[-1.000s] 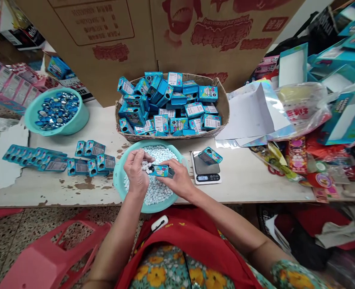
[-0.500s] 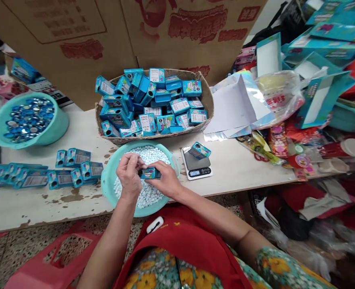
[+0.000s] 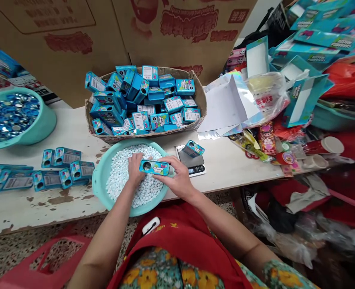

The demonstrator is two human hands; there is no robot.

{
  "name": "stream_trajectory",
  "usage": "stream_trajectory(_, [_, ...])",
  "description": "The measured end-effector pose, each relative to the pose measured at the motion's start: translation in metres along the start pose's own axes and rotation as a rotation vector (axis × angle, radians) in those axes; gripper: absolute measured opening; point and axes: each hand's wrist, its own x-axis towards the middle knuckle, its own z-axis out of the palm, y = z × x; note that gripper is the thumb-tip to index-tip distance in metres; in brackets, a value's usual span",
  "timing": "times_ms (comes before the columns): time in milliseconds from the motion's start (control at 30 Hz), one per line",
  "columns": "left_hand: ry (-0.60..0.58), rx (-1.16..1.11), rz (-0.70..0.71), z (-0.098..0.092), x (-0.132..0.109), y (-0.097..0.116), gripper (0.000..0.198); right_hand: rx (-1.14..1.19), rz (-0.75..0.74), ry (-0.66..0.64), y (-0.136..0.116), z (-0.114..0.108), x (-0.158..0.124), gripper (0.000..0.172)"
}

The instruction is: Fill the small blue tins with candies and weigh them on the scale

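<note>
My right hand (image 3: 177, 176) is closed round a small blue candy box (image 3: 155, 167), printed "Caramelo Macizo", with a dark round hole at its left end. The box is tilted over a turquoise basin (image 3: 100, 182) of small white candies (image 3: 120, 164). Inside the basin, my left hand (image 3: 135, 170) reaches down among the candies, just left of the box. Its fingertips are sunk or hidden, so their grip does not show. Right of the basin, a digital scale (image 3: 195, 161) carries another blue box (image 3: 194, 147), tipped at an angle.
Behind the basin stands a cardboard tray (image 3: 203, 96) heaped with blue boxes. At the left are rows of boxes (image 3: 47, 180) and a turquoise bowl (image 3: 46, 120) of shiny blue pieces. White sheets (image 3: 219, 104) and packaging crowd the right. A large carton (image 3: 105, 60) rises behind.
My left hand has left the box and gone down into the candies. My right hand has turned the box so its long printed side shows. The whole view has shifted slightly.
</note>
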Motion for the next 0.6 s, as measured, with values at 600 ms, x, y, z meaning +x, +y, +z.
stream_trajectory(600, [0.299,-1.673,-0.461,-0.113,-0.033,0.046,0.029,-0.201,-0.029,-0.223,0.001,0.042,0.006,0.030])
